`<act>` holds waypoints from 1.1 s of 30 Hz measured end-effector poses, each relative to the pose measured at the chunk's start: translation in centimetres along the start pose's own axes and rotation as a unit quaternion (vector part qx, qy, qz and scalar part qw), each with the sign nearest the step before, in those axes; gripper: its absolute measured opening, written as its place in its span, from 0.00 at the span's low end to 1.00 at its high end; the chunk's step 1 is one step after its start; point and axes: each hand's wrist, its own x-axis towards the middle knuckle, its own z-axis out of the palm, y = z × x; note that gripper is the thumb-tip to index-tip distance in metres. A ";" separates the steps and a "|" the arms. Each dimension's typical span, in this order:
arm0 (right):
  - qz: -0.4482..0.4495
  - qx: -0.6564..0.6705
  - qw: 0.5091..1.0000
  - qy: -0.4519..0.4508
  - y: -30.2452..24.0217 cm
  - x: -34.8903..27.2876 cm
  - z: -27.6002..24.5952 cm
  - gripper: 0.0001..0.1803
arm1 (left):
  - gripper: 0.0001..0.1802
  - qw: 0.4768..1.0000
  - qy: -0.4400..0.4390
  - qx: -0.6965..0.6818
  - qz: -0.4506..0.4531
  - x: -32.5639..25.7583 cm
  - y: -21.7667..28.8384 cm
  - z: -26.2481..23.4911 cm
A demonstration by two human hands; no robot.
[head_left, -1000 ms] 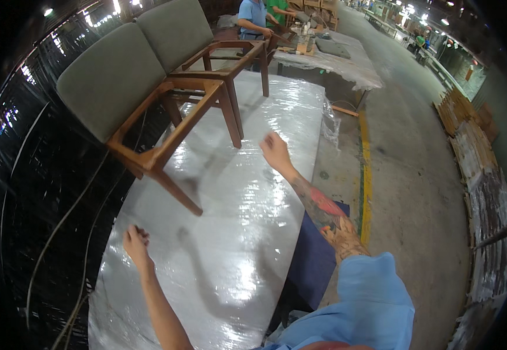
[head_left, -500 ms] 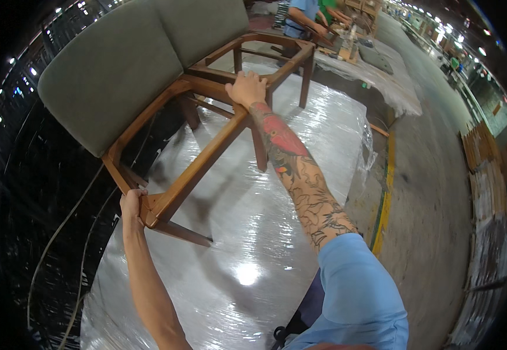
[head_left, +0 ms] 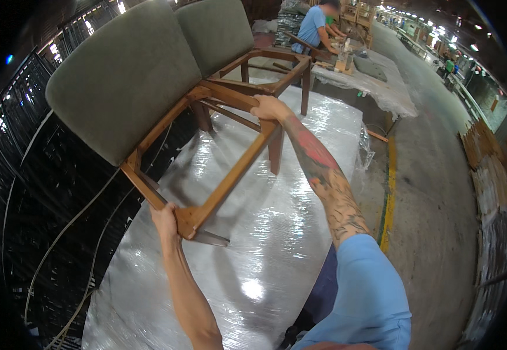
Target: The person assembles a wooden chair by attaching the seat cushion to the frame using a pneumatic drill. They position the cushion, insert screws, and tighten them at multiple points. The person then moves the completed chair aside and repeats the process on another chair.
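Between my hands is a wooden chair frame (head_left: 234, 182) with a grey-green upholstered backrest (head_left: 126, 76) and an unfilled seat opening. My left hand (head_left: 166, 223) is wrapped round the frame's side rail near its front left corner. At the other front corner, my right hand (head_left: 271, 108) grips the rail from above. The chair is tilted over a table wrapped in clear plastic film (head_left: 253, 256). Right behind it stands a second chair (head_left: 291, 74) of the same kind, its backrest (head_left: 217, 36) partly hidden by the nearer one.
A person in a blue shirt (head_left: 312, 28) works at a plastic-covered bench (head_left: 402, 96) farther back. Dark wrapped stacks (head_left: 31, 192) and loose cords line the left. On the right lie a concrete floor with a yellow line (head_left: 389, 192) and stacked flat boards (head_left: 492, 216).
The held chair has shifted to the right with both my hands and now sits closer against the second chair. My grips look the same.
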 end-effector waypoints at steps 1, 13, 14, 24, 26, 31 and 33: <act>-0.018 0.018 1.000 0.015 -2.2 -2.6 -0.3 0.35 | 0.24 1.000 0.015 0.004 0.017 -1.5 -0.9 -2.5; 0.171 0.333 0.927 0.017 -12.1 -42.2 -10.7 0.21 | 0.12 0.986 -0.163 -0.043 -0.018 -22.9 -7.2 -16.4; 0.150 0.313 0.936 0.053 -12.4 -44.8 -8.7 0.18 | 0.12 0.991 -0.131 -0.018 0.027 -22.9 -7.1 -19.5; 0.128 0.599 0.790 0.044 -25.6 -71.3 -0.9 0.19 | 0.28 0.972 -0.073 0.124 0.187 -43.5 7.1 -46.0; 0.129 0.616 0.777 0.001 -25.9 -73.3 -0.4 0.15 | 0.31 0.958 0.013 0.164 0.236 -48.3 8.8 -49.6; 0.065 0.662 0.739 -0.110 -43.3 -81.1 5.7 0.13 | 0.28 0.913 0.152 0.285 0.249 -66.7 17.2 -64.6; 0.053 0.681 0.704 -0.193 -46.9 -83.9 6.9 0.13 | 0.27 0.903 0.200 0.312 0.219 -76.4 20.3 -67.8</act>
